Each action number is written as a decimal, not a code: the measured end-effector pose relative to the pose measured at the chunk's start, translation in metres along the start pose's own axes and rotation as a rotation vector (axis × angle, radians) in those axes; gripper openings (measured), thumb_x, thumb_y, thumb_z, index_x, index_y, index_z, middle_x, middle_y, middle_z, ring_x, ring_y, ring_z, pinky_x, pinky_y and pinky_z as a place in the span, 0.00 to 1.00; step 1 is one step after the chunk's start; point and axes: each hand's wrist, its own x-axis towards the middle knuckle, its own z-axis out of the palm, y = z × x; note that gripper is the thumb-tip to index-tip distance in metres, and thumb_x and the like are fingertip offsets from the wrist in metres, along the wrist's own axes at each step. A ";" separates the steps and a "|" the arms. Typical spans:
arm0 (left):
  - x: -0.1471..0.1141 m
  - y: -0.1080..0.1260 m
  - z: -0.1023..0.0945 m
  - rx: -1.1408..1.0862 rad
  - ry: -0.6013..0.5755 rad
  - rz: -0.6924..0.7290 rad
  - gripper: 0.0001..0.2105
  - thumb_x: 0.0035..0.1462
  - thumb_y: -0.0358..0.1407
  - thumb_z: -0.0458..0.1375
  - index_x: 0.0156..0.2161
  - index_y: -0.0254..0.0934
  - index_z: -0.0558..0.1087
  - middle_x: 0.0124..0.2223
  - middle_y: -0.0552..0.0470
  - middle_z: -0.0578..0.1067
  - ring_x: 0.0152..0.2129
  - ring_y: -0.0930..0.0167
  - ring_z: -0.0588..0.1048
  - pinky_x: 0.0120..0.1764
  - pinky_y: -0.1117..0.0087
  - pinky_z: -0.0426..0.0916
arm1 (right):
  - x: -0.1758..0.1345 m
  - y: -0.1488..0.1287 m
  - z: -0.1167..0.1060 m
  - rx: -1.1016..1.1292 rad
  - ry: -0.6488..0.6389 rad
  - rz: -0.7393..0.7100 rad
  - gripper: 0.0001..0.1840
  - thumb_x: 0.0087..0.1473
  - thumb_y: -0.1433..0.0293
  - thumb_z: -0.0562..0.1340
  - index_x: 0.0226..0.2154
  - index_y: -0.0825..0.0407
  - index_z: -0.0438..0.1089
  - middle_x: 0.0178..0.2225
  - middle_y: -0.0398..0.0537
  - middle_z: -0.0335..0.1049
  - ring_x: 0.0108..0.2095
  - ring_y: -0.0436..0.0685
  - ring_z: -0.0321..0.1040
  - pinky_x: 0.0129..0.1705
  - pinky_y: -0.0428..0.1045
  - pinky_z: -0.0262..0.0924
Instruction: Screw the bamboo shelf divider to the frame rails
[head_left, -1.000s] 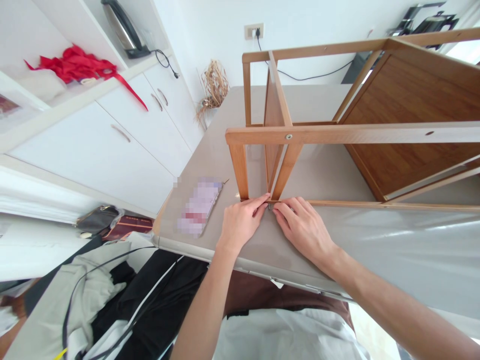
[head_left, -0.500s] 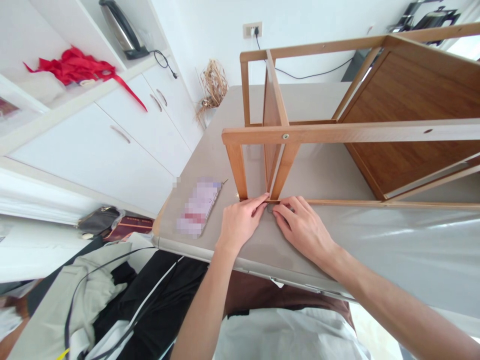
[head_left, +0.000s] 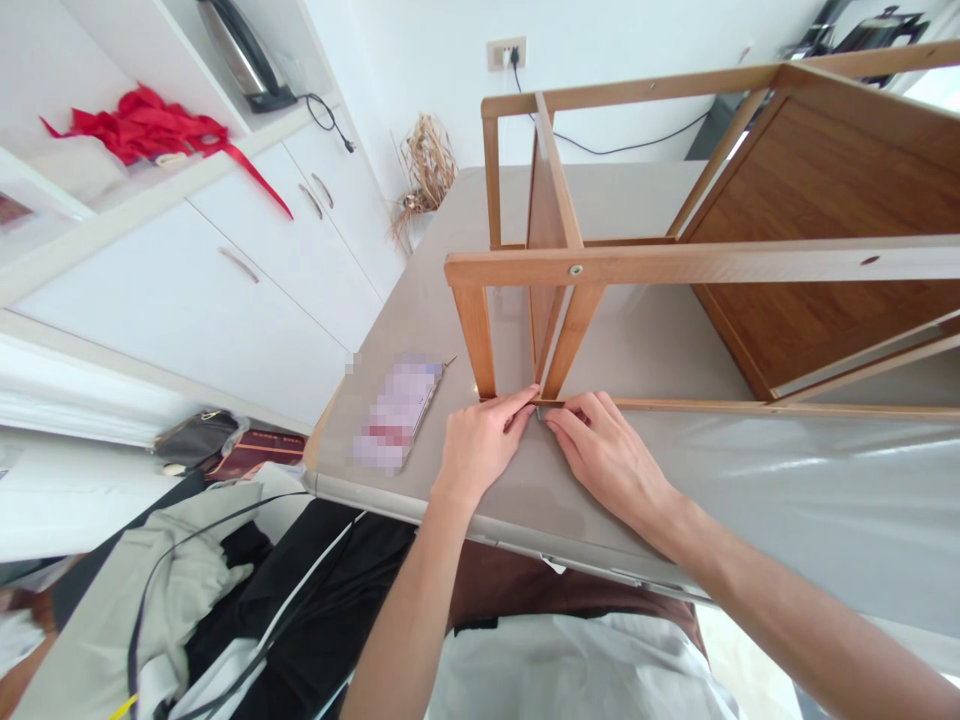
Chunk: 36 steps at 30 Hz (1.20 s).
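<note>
A brown wooden shelf frame [head_left: 517,268] lies on its side on the table, its rails and slatted ends standing up. My left hand [head_left: 480,447] is closed at the lower rail, thumb and index finger pressed against the joint below an inner board [head_left: 551,190]. Just right of it, my right hand [head_left: 604,440] pinches a small, thin grey metal piece [head_left: 541,412] that looks like a hex key, at the outer side of the same rail. Fingers hide most of this piece and the spot it meets.
A blurred-out phone-like object [head_left: 397,415] lies left of my hands on the grey table [head_left: 517,490]. White cabinets [head_left: 225,260] hold red ribbon [head_left: 142,125] and a kettle [head_left: 247,55]. Clothes and cables [head_left: 187,570] lie below the table's left corner.
The small metal piece between my hands has turned slightly and shows at a different angle. Both hands stay almost in place; the view has shifted a little.
</note>
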 end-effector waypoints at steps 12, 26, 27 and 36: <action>0.000 0.000 0.000 -0.002 -0.006 0.004 0.15 0.66 0.39 0.55 0.56 0.53 0.75 0.39 0.56 0.82 0.29 0.73 0.76 0.32 0.73 0.61 | 0.004 -0.001 0.001 0.010 0.035 0.011 0.10 0.66 0.72 0.53 0.41 0.52 0.71 0.38 0.52 0.65 0.39 0.58 0.59 0.44 0.53 0.61; 0.000 -0.001 0.000 -0.011 -0.014 -0.003 0.15 0.66 0.39 0.56 0.56 0.53 0.74 0.41 0.56 0.83 0.30 0.73 0.77 0.33 0.73 0.62 | 0.004 -0.001 0.003 -0.080 0.058 0.014 0.09 0.66 0.70 0.54 0.42 0.52 0.69 0.36 0.51 0.68 0.38 0.58 0.62 0.44 0.54 0.59; 0.000 0.000 0.000 -0.010 -0.012 -0.003 0.15 0.66 0.39 0.55 0.56 0.53 0.74 0.41 0.57 0.83 0.30 0.73 0.77 0.33 0.73 0.62 | 0.004 -0.001 0.003 -0.087 0.056 0.015 0.08 0.66 0.70 0.54 0.41 0.52 0.69 0.36 0.51 0.68 0.38 0.58 0.62 0.44 0.54 0.59; 0.001 -0.001 0.000 0.005 -0.008 0.001 0.15 0.66 0.39 0.56 0.56 0.53 0.74 0.38 0.55 0.82 0.29 0.73 0.76 0.32 0.73 0.60 | 0.003 -0.001 0.002 -0.069 0.039 0.026 0.09 0.65 0.71 0.55 0.37 0.51 0.71 0.38 0.52 0.68 0.39 0.58 0.61 0.44 0.53 0.59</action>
